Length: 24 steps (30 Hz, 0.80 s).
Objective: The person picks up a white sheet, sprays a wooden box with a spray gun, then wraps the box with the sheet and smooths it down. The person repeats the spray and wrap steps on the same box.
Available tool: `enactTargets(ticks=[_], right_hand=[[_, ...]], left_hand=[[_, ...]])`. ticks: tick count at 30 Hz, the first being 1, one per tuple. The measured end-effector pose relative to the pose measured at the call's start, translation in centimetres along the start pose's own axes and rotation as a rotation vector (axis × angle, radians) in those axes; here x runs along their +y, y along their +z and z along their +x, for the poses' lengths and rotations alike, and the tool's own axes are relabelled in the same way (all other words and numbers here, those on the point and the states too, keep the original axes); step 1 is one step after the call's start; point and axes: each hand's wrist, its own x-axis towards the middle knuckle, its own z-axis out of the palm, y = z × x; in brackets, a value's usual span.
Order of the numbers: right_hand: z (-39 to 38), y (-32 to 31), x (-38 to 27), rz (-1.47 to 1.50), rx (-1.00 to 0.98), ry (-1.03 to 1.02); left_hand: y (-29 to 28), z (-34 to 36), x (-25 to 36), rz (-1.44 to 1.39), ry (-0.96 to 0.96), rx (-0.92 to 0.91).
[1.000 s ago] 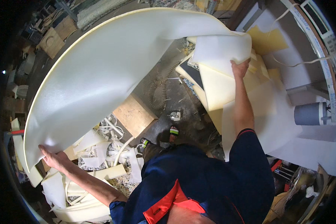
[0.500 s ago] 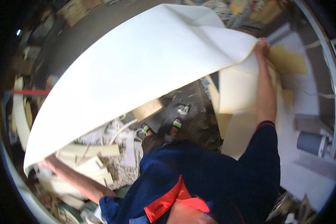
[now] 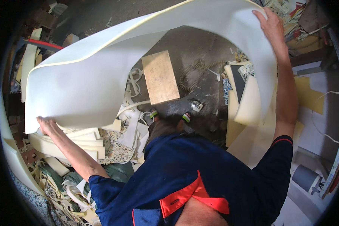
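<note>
A large, thin sheet of whitish foam (image 3: 90,84) with a pale yellow edge spans the space between my hands, both arms stretched wide. My left hand (image 3: 47,126) is closed on its lower left corner. At the upper right, my right hand (image 3: 269,24) grips the other end, its thumb on the near face and its other fingers partly hidden. The sheet sags and curls between the hands, its middle bowed away from me. Below the right hand its end hangs down over some foam pieces.
A wooden block (image 3: 161,77) lies on the dark floor near a coiled hose (image 3: 194,73) and a small metal object (image 3: 196,105). Foam strips and offcuts (image 3: 71,143) heap at left. Foam slabs (image 3: 248,101) stack at right, by a grey cylinder (image 3: 306,177). A red bar (image 3: 44,44) sticks out at left.
The sheet has turned and curled, from a broad flat face to a bowed band showing the floor beneath. My right hand has risen; my left has moved up slightly. Both keep hold.
</note>
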Motion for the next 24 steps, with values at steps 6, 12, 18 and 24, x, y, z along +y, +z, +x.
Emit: enactTargets(ticks=[6, 12, 18, 24], right_hand=[[2.9, 2.3, -3.8, 0.058, -0.047, -0.138], [4.8, 5.0, -7.2, 0.045, -0.063, -0.201], [4.0, 7.2, -10.9, 0.007, -0.151, -0.150], [2.6, 9.3, -13.7, 0.047, -0.237, -0.115]], left_hand=[[-2.3, 2.2, -0.1, 0.035, 0.167, 0.008], [-1.8, 4.9, -0.9, 0.053, 0.306, -0.058], [-1.9, 6.2, -3.1, 0.033, 0.350, -0.229], [-1.7, 7.2, -6.0, 0.037, 0.284, -0.335]])
